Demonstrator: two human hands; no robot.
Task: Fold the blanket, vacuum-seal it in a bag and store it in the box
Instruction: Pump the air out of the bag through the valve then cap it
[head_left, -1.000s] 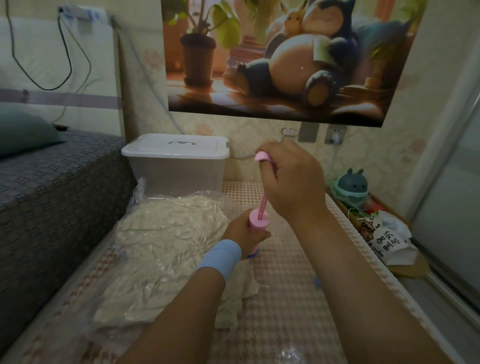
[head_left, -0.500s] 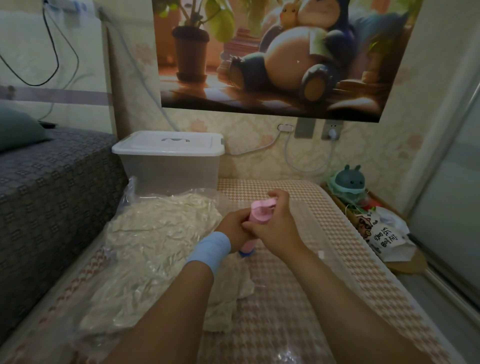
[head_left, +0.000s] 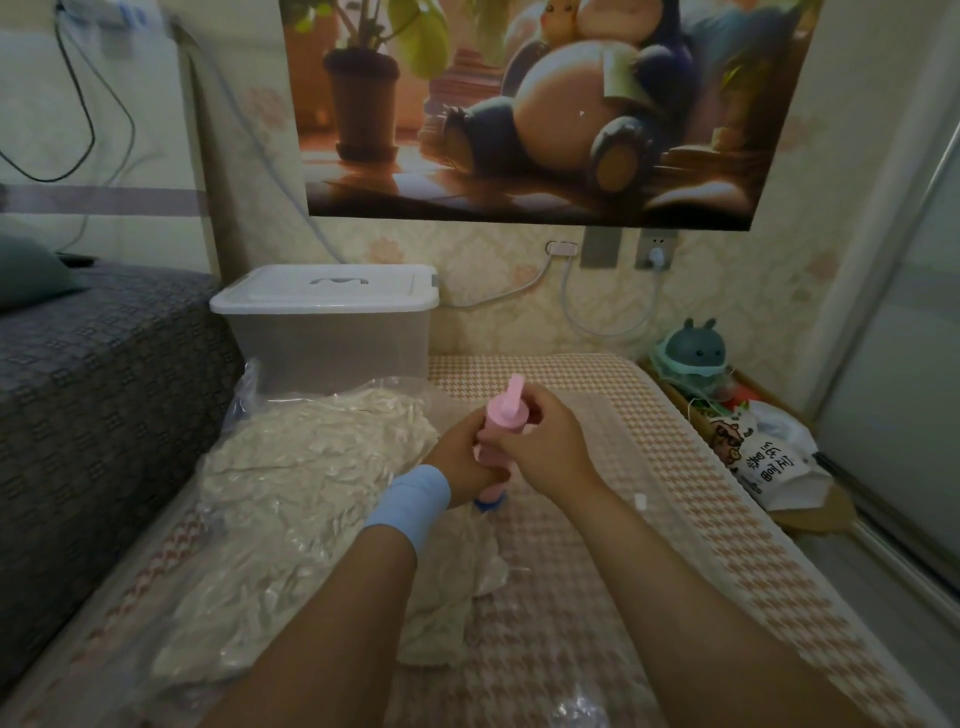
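Note:
A cream blanket lies shrunken and wrinkled inside a clear vacuum bag on the checked mat. A pink hand pump stands upright on the bag's blue valve. My left hand, with a blue wristband, grips the pump's barrel from the left. My right hand wraps the barrel's upper part from the right, just under the pushed-in handle. The lidded clear storage box stands behind the bag against the wall.
A dark patterned sofa borders the mat on the left. A tray with a teal toy and a white printed bag sits at the right, beside a sliding door. Cables hang on the wall under a poster.
My right hand has pushed the pump handle down from its raised position, then slid from the handle onto the barrel. The left hand has kept its grip.

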